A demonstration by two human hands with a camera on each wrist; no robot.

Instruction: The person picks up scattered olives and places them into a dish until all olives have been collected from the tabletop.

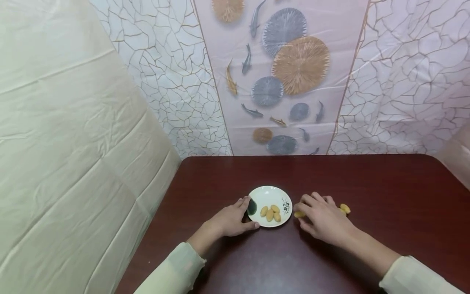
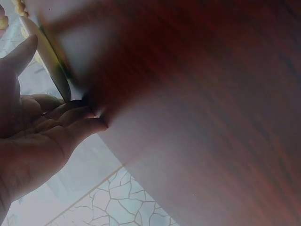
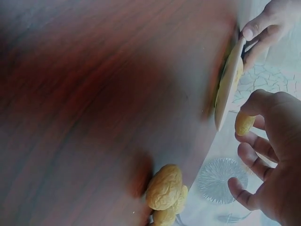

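My right hand (image 1: 323,218) pinches a yellow oval fruit (image 3: 244,123) between thumb and fingertips, just right of the plate's rim. A white plate (image 1: 264,196) with a dark green patch and a dark floral print lies on the table. Several small yellow fruits (image 1: 270,215) sit together on it. At the plate's left edge rests my left hand (image 1: 231,218), fingers extended along the rim and thumb at the near side. In the left wrist view, the plate's edge (image 2: 56,77) shows between thumb and fingers.
More wrinkled yellow fruits (image 3: 164,187) lie in a small cluster on the dark red-brown table (image 1: 396,192), right of my right hand and partly hidden by it. Patterned cloth (image 1: 286,114) hangs along the table's far edge, and a pale cloth (image 1: 92,163) hangs at the left.
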